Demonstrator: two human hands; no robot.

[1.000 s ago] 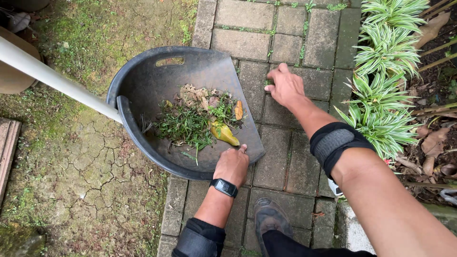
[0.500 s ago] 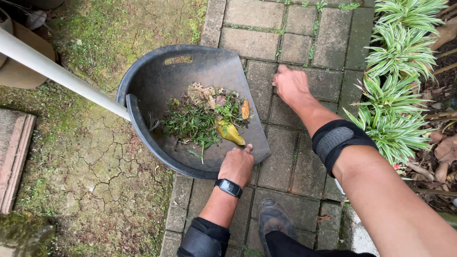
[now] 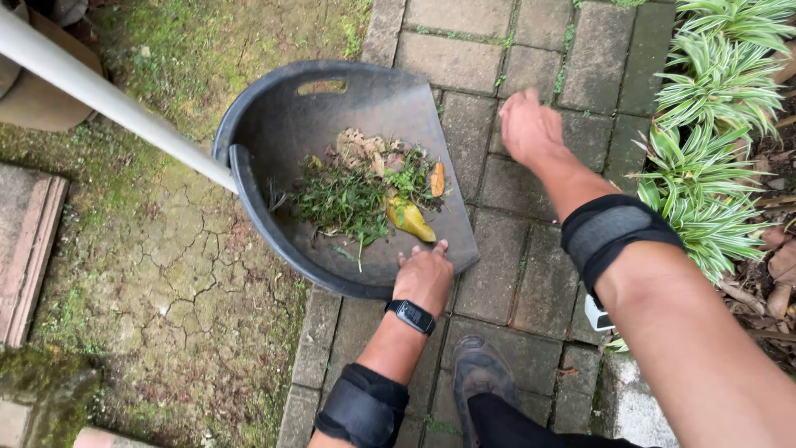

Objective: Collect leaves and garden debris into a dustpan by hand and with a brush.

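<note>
1. Lying at the far left edge, a flat reddish slab (image 3: 29, 249) borders cracked, mossy ground; no labels or signs show anywhere.
2. A white pole (image 3: 108, 99) slants down to the black dustpan-shaped scoop (image 3: 274, 124), which rests partly on the grey paving bricks (image 3: 514, 282).
3. Green clippings (image 3: 340, 199) and a yellow leaf (image 3: 408, 217) lie inside the scoop.
4. The left hand (image 3: 424, 278) grips the scoop's near rim, fingers curled over it.
5. The right hand (image 3: 531, 129) hovers above the bricks, blurred, fingers loosely bent, holding nothing.
6. Striped green plants (image 3: 713, 124) stand at the right.
</note>
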